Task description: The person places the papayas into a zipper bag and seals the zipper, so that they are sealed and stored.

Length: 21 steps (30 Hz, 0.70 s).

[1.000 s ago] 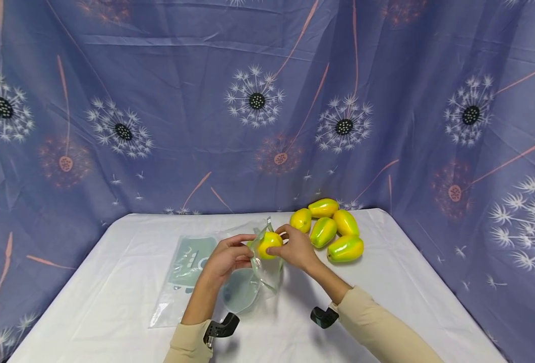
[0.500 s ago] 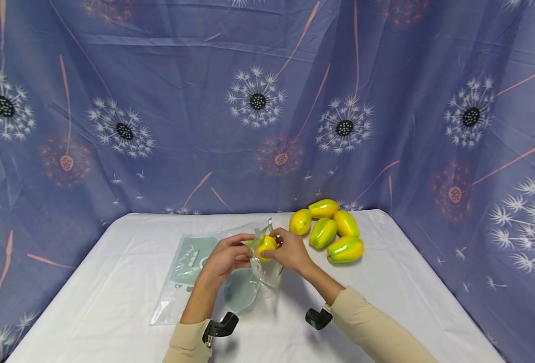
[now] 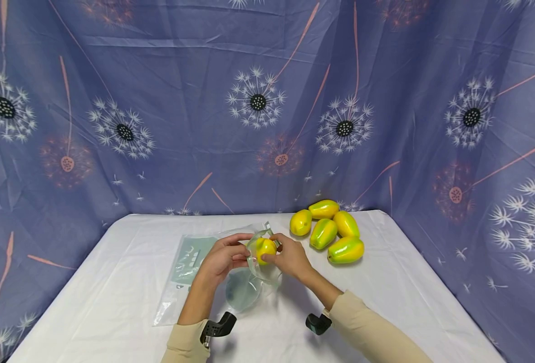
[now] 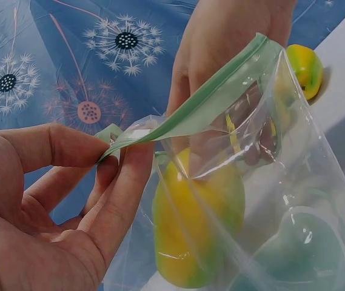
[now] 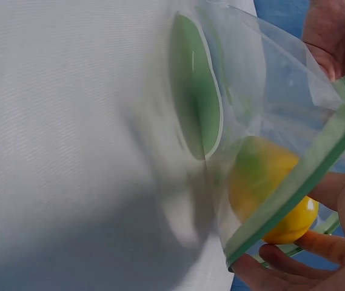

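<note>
At the bottom of the frame, the person wears a plain beige left sleeve (image 3: 186, 342) and a matching right sleeve (image 3: 376, 328), the cloth lightly creased, each ending partway along a bare forearm. By the left cuff sits a black wrist device (image 3: 218, 326), bent like an elbow, with tiny pale specks and a small silvery piece beneath. Its black right-hand counterpart (image 3: 318, 323) looks blockier, with rounded corners. The hands, left hand (image 3: 223, 258) and right hand (image 3: 292, 256), are ungloved.

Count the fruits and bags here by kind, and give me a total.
Yellow-green fruits: 6 (5 on the white table, 1 in the right hand)
Clear bag with green trim: 1
Total: 7
</note>
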Tool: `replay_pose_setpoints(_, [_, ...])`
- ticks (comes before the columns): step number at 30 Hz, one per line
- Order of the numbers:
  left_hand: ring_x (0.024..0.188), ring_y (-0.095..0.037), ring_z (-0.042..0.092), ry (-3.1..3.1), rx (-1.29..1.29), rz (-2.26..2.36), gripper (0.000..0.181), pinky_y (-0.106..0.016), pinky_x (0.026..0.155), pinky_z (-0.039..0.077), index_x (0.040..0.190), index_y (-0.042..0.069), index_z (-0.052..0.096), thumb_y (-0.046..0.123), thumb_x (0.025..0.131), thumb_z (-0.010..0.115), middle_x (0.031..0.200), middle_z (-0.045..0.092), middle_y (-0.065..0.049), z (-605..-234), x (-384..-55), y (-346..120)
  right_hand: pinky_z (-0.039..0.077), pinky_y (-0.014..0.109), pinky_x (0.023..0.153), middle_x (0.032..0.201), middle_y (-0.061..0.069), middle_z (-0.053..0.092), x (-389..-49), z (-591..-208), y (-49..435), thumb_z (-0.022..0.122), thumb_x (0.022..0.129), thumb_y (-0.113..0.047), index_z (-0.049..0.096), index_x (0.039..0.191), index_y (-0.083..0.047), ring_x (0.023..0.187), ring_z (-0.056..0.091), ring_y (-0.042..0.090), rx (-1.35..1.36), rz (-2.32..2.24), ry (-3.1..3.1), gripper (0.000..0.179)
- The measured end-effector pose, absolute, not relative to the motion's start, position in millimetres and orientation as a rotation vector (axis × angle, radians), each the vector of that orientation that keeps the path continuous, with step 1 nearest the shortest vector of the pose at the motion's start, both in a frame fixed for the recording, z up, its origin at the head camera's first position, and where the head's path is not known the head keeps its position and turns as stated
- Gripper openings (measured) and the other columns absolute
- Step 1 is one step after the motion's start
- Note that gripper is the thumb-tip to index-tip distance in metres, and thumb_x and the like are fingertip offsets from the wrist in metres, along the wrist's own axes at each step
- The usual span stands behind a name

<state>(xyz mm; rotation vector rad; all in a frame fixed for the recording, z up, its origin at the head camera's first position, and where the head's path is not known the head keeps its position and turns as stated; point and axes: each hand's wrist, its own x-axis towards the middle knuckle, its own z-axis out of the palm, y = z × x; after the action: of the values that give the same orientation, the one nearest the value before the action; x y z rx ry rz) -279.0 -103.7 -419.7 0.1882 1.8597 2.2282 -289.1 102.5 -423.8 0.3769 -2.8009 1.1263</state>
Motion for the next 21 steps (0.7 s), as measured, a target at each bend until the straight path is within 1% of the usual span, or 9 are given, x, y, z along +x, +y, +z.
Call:
replay_pose_setpoints(5, [0.072,-0.016,0.069,1.852,0.195,2.237,0.049,-0.031,0.071,0.063,0.136,-0.007,0.058,-0.005,0.086,0.059,0.078,0.065,-0.001,-420.1,-279.8,-105.1,0.057,0.041,0.075,0.116,0.014,0.073,-288.0,-426.5,103.7,0.083,0.083,-0.029,0.064,0.132,-0.008,0.100,0.069,0.033,0.411,1.127,-2.807,0.056])
replay_pose_setpoints(8, [0.072,-0.016,0.069,1.839,0.208,2.245,0.049,-0.030,0.071,0.062,0.136,-0.007,0.057,-0.005,0.087,0.059,0.078,0.066,-0.001,-420.1,-279.7,-105.9,0.058,0.043,0.077,0.117,0.015,0.073,-289.1,-428.5,105.0,0.083,0.083,-0.030,0.062,0.136,-0.008,0.103,0.070,0.034,0.427,1.117,-2.815,0.060])
replay_pose_setpoints(10, [0.072,-0.015,0.069,1.831,0.214,2.249,0.049,-0.030,0.070,0.062,0.136,-0.007,0.057,-0.005,0.087,0.059,0.078,0.066,-0.001,-419.8,-279.7,-106.2,0.058,0.044,0.076,0.116,0.015,0.073,-289.6,-428.9,105.4,0.083,0.083,-0.031,0.061,0.137,-0.009,0.101,0.070,0.033,0.429,1.108,-2.821,0.062])
replay_pose_setpoints(16, [0.070,-0.016,0.069,1.798,0.170,2.281,0.049,-0.030,0.070,0.062,0.136,-0.006,0.057,-0.007,0.088,0.058,0.077,0.066,-0.001,-420.4,-280.3,-105.2,0.057,0.039,0.073,0.108,0.016,0.074,-289.2,-428.2,105.9,0.085,0.081,-0.029,0.062,0.137,-0.010,0.094,0.070,0.027,0.416,1.106,-2.818,0.064])
replay_pose_setpoints(21, [0.072,-0.016,0.071,1.781,0.171,2.294,0.051,-0.030,0.071,0.063,0.139,-0.008,0.054,-0.009,0.088,0.057,0.081,0.067,-0.004,-421.5,-280.3,-103.6,0.057,0.037,0.072,0.104,0.016,0.074,-286.4,-424.0,108.0,0.085,0.080,-0.027,0.064,0.135,-0.011,0.092,0.071,0.026,0.403,1.139,-2.793,0.061])
